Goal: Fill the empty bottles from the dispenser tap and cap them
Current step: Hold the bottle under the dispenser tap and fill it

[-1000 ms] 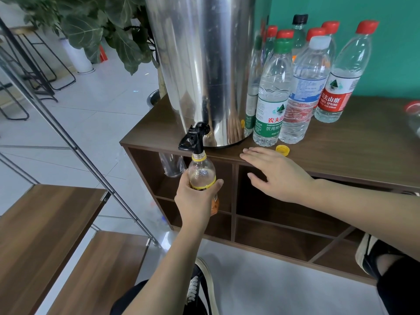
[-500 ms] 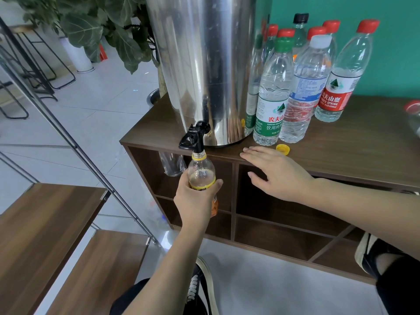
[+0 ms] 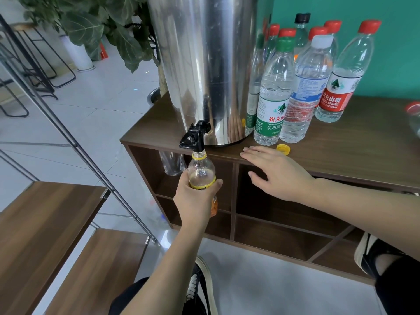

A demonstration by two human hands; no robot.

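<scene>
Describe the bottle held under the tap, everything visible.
The small clear plastic bottle has a yellow neck ring, a yellow band at the shoulder and an orange label lower down, mostly hidden. It is uncapped and upright, its mouth right under the black tap of the steel dispenser, in front of the cabinet's open shelves. The left hand grips its body, fingers and thumb wrapped round. Its shoulder looks clear; the fill level is hard to tell. A yellow cap lies apart on the cabinet top.

The green-labelled bottle (image 3: 273,96) bore "农夫山", "PURIFIED DRINKING" and "饮用纯"; the red-labelled bottle (image 3: 341,87) bore "农夫山泉" and "SPRING 550ml". Other labels were illegible.
</scene>
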